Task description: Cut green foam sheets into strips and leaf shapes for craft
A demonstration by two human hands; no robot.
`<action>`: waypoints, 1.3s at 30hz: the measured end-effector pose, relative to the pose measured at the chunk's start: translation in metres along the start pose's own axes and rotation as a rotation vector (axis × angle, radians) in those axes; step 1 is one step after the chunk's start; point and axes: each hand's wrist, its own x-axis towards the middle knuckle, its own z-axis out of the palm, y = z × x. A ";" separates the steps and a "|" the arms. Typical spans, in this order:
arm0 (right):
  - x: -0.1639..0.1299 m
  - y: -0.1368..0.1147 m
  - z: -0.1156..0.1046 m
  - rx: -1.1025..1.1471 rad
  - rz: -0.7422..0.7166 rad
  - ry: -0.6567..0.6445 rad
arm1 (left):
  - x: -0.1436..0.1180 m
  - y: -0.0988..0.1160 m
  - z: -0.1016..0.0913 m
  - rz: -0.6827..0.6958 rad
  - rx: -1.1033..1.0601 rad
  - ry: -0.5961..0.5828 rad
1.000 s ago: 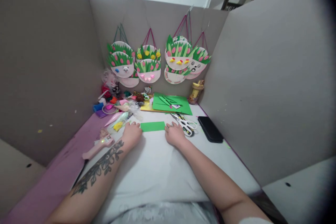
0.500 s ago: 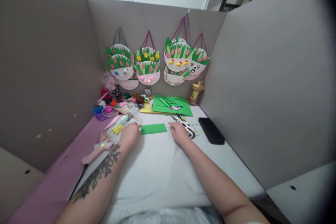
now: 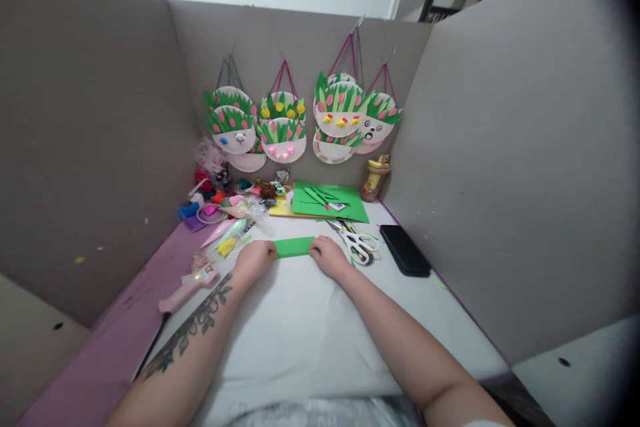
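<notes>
A small green paper strip [image 3: 293, 247] stretches between my two hands, just above or on the white table cover. Its left end is pinched by my left hand [image 3: 257, 257], fingers curled. The right end sits in the closed fingers of my right hand [image 3: 327, 256]. Close beyond my right hand lie white-handled scissors [image 3: 359, 244], blades pointing away to the left. Farther back, green paper sheets [image 3: 353, 203] carry several cut green slivers [image 3: 317, 196] and a small white eraser-like block [image 3: 337, 207].
A black phone-like case [image 3: 405, 250] lies at the right. To the left are a pink glue gun [image 3: 187, 287] and a heap of colourful craft bags [image 3: 235, 213]. A jar [image 3: 374, 180] stands by the back panel, where decorated paper-plate baskets [image 3: 283, 140] hang.
My right hand has moved left onto the right end of the green strip and closed on it. My left hand has shifted slightly right with its end.
</notes>
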 end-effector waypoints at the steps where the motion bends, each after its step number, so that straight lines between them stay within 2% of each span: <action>1: 0.000 0.000 0.000 -0.002 -0.005 -0.005 | 0.000 0.001 -0.001 0.006 0.005 0.002; 7: 0.001 -0.004 0.000 -0.028 -0.027 -0.032 | -0.002 0.004 -0.003 0.062 -0.004 -0.013; 14: 0.007 -0.006 0.000 -0.079 0.009 -0.094 | 0.000 -0.003 -0.001 0.006 -0.035 -0.047; 22: 0.005 -0.004 0.003 -0.064 -0.044 -0.062 | 0.001 0.001 0.011 0.118 -0.066 0.037; 27: 0.011 -0.003 0.001 -0.120 -0.066 0.035 | 0.010 0.003 0.017 0.157 -0.009 0.155; 30: 0.014 -0.001 0.002 -0.115 -0.063 0.027 | 0.012 0.003 0.019 0.171 -0.024 0.153; 34: 0.015 0.003 0.007 -0.046 -0.080 0.017 | 0.011 0.003 0.019 0.155 -0.094 0.137; 39: 0.023 0.003 0.010 -0.003 0.041 -0.023 | 0.014 0.004 0.019 0.051 -0.148 0.103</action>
